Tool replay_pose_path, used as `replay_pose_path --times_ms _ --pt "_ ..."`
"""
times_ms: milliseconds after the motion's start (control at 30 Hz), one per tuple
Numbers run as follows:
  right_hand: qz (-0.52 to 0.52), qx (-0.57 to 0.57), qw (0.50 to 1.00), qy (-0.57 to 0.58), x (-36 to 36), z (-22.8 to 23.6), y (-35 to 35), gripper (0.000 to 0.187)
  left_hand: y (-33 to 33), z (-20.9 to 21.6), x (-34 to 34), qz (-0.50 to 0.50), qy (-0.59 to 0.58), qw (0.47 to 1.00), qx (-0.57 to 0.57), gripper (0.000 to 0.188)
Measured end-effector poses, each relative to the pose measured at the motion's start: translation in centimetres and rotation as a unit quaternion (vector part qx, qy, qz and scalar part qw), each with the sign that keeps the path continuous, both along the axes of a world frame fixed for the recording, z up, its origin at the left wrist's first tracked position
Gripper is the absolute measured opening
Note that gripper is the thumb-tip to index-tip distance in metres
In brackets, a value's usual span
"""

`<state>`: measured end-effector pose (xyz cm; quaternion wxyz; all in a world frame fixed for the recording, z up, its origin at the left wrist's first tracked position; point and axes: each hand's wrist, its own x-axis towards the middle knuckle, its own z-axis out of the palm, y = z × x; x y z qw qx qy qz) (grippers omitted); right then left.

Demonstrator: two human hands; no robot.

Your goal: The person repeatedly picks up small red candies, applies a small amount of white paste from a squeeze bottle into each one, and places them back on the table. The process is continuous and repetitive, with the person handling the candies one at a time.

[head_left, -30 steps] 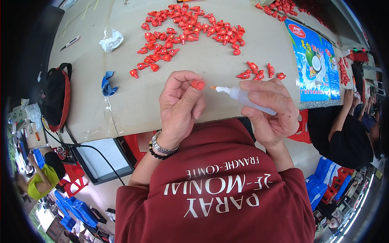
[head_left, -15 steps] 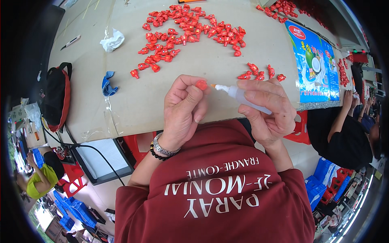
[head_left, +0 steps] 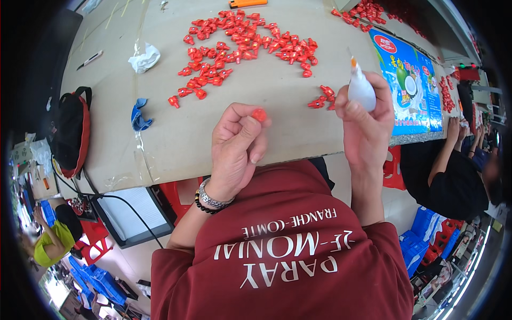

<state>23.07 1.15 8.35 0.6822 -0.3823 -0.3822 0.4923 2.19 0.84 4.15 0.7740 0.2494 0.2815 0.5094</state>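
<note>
**Pinched cap, raised bottle**

Pinched between thumb and fingertips, a small red plastic cap (head_left: 260, 114) sits in the grip of the left hand (head_left: 234, 152), held just above the near edge of the cardboard-covered work surface (head_left: 176, 144). That grip is closed tight on the piece. To the right of the cap, the right hand (head_left: 365, 125) is wrapped around a small white squeeze bottle with an orange nozzle (head_left: 360, 89), fingers clamped on its body, nozzle pointing up and away from the cap; the two are apart, not touching.

Judging by this, the step in hand looks like dosing or gluing single caps, with the bottle lifted off between applications. A next move would call for tipping the nozzle down to the cap's face and steadying both hands so the tip meets such a small target.

Just beyond the cap and right of it lies a small cluster of finished-looking red pieces (head_left: 321, 98). Further beyond the cap spreads the large scatter of red caps (head_left: 240, 48). Left of the cap lies a crumpled blue scrap (head_left: 140, 114), and farther left and beyond, a crumpled white tissue (head_left: 144, 57).
</note>
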Motion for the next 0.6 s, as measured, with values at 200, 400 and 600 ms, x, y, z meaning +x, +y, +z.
replay_pose_path --times_ms 200,400,600 --pt "-0.006 -0.108 0.993 -0.043 1.0 0.3 2.3 0.031 0.0 -0.4 0.1 -0.019 -0.013 1.0 0.002 0.014" --pt "-0.001 -0.12 0.947 -0.297 2.3 -1.1 5.1 0.019 -0.4 -0.5 0.3 -0.046 -0.007 0.999 -0.001 0.013" --pt "0.027 0.004 0.823 -0.567 3.0 -2.5 6.9 0.013 -0.8 -0.7 0.2 -0.062 -0.004 0.998 -0.002 0.012"
